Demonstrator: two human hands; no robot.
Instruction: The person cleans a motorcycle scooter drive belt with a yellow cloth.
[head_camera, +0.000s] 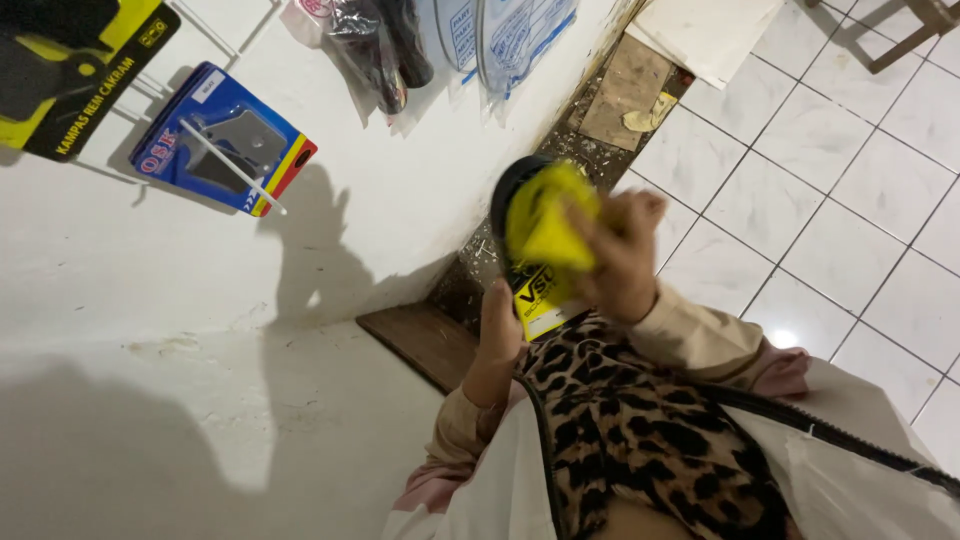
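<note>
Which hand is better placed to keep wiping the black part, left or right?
Right. The right hand already presses the yellow cloth onto the black round part. The left hand grips it from below, near its yellow label, steadying it.

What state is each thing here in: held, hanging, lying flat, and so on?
Black round part: held up, partly covered by the cloth.
Yellow cloth: bunched, pressed on the part.
Right hand: closed on the cloth.
Left hand: gripping the part from below.
Blue packet: hanging on a wall hook.
Yellow-black packet: hanging.
Wooden board: lying flat.

Yellow cloth (548, 225) against black container (512, 190)
</note>
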